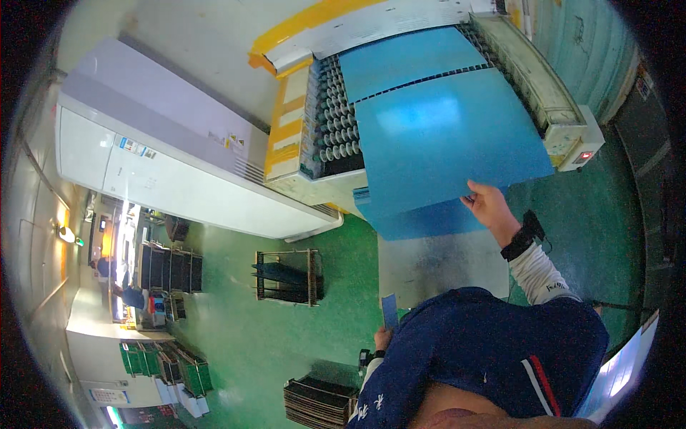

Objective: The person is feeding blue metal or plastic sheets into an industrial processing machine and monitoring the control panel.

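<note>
My right hand [489, 209] pinches the near edge of a large blue panel [443, 136], thumb on top and fingers underneath. The panel's far part lies over a conveyor of white roller wheels [337, 132], and its near part juts out past the conveyor's end. Behind it, a second blue panel [411, 61] rests on the rollers, a narrow gap between the two. Below the held panel, more blue sheet [436, 220] shows over a grey surface [429, 264]. Low beside my body, my left hand [384, 337] is closed on a flat blue piece [389, 312], partly hidden by my torso.
A long white cabinet-like unit [179, 171] stands left of the conveyor. Racks stand on the green floor: one with dark panels [287, 277], another nearer [319, 400]. A control box [582, 154] is at the conveyor's right end. Another person [132, 297] is far left.
</note>
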